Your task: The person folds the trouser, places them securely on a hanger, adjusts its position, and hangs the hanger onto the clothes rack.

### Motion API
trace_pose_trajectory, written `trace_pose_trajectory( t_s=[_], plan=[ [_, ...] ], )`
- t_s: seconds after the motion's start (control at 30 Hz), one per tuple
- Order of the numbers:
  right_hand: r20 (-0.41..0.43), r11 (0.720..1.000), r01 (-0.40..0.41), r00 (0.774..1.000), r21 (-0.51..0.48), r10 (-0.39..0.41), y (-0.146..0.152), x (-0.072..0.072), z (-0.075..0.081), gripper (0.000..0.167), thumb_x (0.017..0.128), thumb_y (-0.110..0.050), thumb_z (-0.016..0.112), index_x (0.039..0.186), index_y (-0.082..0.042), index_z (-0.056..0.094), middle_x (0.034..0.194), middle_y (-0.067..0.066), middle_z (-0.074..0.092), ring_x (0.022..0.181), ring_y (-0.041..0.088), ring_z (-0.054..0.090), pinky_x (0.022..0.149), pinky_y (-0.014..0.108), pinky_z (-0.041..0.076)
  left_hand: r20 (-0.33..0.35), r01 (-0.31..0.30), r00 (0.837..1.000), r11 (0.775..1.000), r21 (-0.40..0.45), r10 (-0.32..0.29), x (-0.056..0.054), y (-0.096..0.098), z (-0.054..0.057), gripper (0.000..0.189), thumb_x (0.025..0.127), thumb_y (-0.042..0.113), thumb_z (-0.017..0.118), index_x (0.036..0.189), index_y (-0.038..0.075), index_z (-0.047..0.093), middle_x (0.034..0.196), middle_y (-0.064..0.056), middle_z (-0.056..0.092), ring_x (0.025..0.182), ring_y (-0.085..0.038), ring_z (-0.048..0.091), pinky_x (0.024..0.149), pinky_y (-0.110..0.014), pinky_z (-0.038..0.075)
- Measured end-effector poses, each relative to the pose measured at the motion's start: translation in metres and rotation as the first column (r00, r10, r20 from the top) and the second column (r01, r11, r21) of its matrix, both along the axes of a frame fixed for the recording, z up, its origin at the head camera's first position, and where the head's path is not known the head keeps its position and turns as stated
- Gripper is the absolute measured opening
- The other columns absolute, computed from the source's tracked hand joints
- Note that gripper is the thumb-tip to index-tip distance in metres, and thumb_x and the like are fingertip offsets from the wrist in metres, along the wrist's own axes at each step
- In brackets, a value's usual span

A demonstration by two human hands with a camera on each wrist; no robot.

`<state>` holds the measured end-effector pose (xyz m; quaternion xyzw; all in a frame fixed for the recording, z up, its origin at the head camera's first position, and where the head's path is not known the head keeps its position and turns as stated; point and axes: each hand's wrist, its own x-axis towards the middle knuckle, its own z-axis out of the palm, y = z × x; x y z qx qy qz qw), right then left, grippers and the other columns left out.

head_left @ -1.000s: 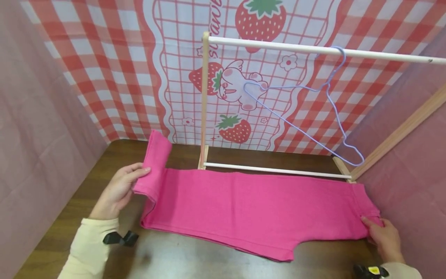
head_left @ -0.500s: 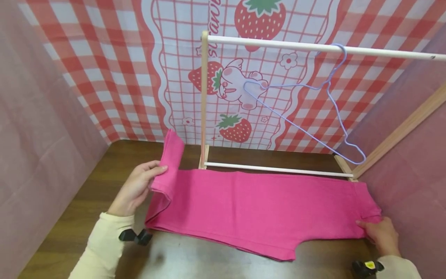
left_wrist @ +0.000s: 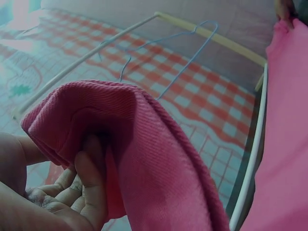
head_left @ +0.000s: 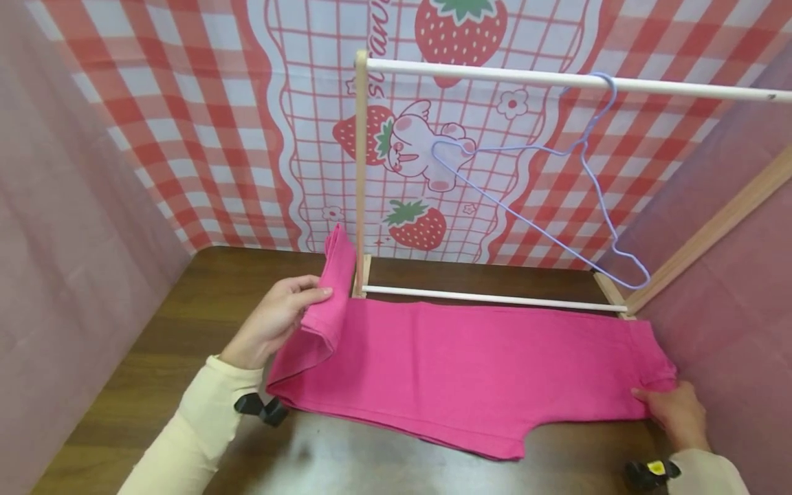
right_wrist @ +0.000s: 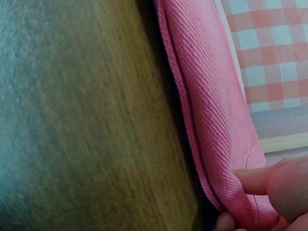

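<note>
Pink trousers (head_left: 464, 364), folded lengthwise, lie across the wooden table with the waist at the right. My left hand (head_left: 278, 313) pinches the leg-hem end between thumb and fingers and holds it raised, bent over above the leg. In the left wrist view the fingers (left_wrist: 91, 183) reach into the fold of the cloth. At the waist corner my right hand (head_left: 677, 412) grips the fabric, thumb on top; the right wrist view shows the thumb (right_wrist: 255, 180) pressing the waist edge and a fingertip beneath.
Behind the trousers stands a rack with a white top rail (head_left: 482, 74), a lower white rod (head_left: 489, 297) and wooden posts. A lilac hanger (head_left: 526, 223) hangs from the rail. A checked strawberry cloth (head_left: 229, 137) covers the back; pink cloth covers both sides.
My left hand has carried the raised hem end rightward over the leg, so the bend has moved inward. My right hand keeps hold of the waist corner and has barely shifted.
</note>
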<state>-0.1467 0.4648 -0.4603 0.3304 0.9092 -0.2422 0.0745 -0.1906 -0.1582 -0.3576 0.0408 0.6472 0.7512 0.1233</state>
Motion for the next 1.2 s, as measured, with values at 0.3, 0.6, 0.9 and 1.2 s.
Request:
trace_pose_trajectory(
  t_s=[0.3,0.6,0.9,1.2],
  plan=[
    [0.006,1.0,0.004,1.0,-0.004,-0.004,0.0,-0.002,-0.001,0.089,0.086,-0.039,0.065,0.13,0.025,0.021,0.128,0.048,0.031,0.12,0.065,0.031,0.104,0.066,0.034,0.002,0.049,0.999,0.999,-0.022,-0.049,-0.004,0.028,0.005,0.023,0.095,0.006,0.056,0.112,-0.009,0.054,0.08,0.004,0.065,0.071,-0.004,0.062,0.067,-0.018,0.053],
    [0.007,1.0,-0.012,1.0,0.011,0.012,-0.001,-0.002,-0.002,0.087,0.087,-0.038,0.065,0.129,0.025,0.022,0.127,0.048,0.032,0.118,0.065,0.033,0.102,0.066,0.035,0.033,0.084,0.996,0.996,0.007,-0.084,-0.005,0.056,0.003,0.03,0.095,0.004,0.055,0.119,-0.014,0.052,0.083,0.002,0.065,0.072,-0.005,0.063,0.067,-0.019,0.055],
    [0.006,1.0,-0.005,1.0,0.02,0.004,0.0,-0.004,-0.003,0.087,0.087,-0.037,0.065,0.128,0.026,0.023,0.126,0.048,0.033,0.117,0.064,0.035,0.101,0.065,0.037,0.041,0.102,0.994,0.992,0.071,-0.105,-0.005,0.079,-0.006,0.027,0.094,0.002,0.054,0.117,-0.013,0.052,0.08,0.004,0.062,0.071,-0.002,0.06,0.066,-0.016,0.051],
    [0.012,1.0,-0.02,1.0,0.02,0.02,0.003,-0.003,-0.004,0.086,0.086,-0.038,0.066,0.126,0.026,0.025,0.124,0.048,0.035,0.115,0.065,0.036,0.098,0.066,0.038,0.053,0.074,0.996,0.994,0.076,-0.078,-0.004,0.099,-0.011,0.023,0.094,0.005,0.058,0.11,-0.011,0.056,0.079,0.003,0.063,0.069,-0.004,0.06,0.064,-0.017,0.052]
  ],
)
